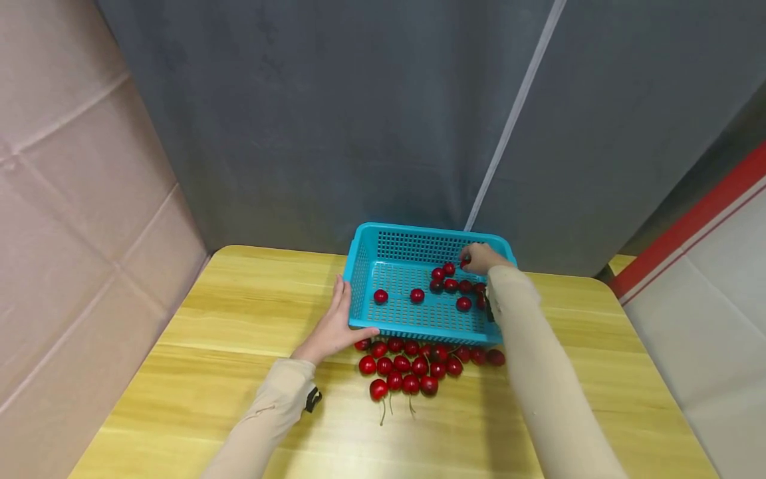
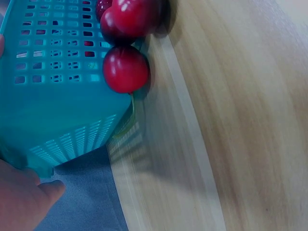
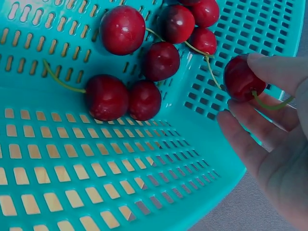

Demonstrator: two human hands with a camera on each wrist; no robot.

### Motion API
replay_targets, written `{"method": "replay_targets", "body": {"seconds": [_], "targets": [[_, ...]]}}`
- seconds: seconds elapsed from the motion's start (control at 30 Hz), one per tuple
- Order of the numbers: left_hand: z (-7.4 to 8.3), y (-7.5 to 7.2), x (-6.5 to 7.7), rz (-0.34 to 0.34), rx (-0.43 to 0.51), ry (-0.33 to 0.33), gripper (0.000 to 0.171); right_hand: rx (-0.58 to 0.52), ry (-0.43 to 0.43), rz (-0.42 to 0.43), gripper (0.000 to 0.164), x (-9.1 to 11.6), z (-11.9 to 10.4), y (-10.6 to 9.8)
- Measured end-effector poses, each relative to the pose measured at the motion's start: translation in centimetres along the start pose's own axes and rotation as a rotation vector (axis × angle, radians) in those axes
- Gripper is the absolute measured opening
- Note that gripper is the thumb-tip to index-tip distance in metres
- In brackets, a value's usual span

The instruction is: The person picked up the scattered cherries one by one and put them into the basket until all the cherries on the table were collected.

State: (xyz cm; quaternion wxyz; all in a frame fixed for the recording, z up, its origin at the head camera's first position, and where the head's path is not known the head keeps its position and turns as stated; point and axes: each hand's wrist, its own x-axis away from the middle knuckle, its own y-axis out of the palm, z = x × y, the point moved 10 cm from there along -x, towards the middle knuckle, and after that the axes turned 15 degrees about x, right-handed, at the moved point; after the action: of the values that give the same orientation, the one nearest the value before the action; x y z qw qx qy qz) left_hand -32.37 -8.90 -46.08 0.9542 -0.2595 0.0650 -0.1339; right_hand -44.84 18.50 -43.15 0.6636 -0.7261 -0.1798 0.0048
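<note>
Grey backdrop (image 1: 335, 120), wooden table (image 1: 257, 313), right fingers (image 3: 245, 134) pinching cherry (image 3: 239, 82), left fingers (image 1: 341, 297) outstretched against basket (image 1: 431, 334)

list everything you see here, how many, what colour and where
table: 1, yellow wood-grain, across the lower view
perforated plastic basket: 1, turquoise, near the table's far edge
loose cherries in the basket: about ten, red, mostly toward its right side
held cherry: 1, dark red, over the basket's right part
cherries on the table: about twenty, red, along the basket's near side
backdrop: 1, dark grey, behind the table
stripe: 1, pale grey, slanting down the backdrop
side surface: 1, pinkish, far left
panel: 1, whitish, red-edged, far right
sleeves: 2, beige, both forearms
left hand: 1, at the basket's near-left corner
right hand: 1, pinching the held cherry
</note>
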Motion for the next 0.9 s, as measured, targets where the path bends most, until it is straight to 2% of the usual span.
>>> {"method": "replay_targets", "body": {"seconds": [0.27,0.5,0.7,0.9], "targets": [[0.0,0.0,-0.1,-0.002,0.002,0.004,0.117,-0.001,-0.004,0.007,0.035,0.2,-0.2,0.0],[-0.1,-0.1,-0.2,-0.003,0.014,0.010,0.118,0.007,-0.099,0.076,0.033,1.3,-1.4,-1.6],[-0.3,-0.5,-0.1,0.007,0.009,0.003,0.119,-0.005,-0.189,0.186,0.033,3.7,-3.0,-3.5],[-0.2,-0.7,-0.1,0.011,0.013,0.004,0.122,-0.003,-0.214,0.325,0.036,7.9,-4.0,-4.5]]}}
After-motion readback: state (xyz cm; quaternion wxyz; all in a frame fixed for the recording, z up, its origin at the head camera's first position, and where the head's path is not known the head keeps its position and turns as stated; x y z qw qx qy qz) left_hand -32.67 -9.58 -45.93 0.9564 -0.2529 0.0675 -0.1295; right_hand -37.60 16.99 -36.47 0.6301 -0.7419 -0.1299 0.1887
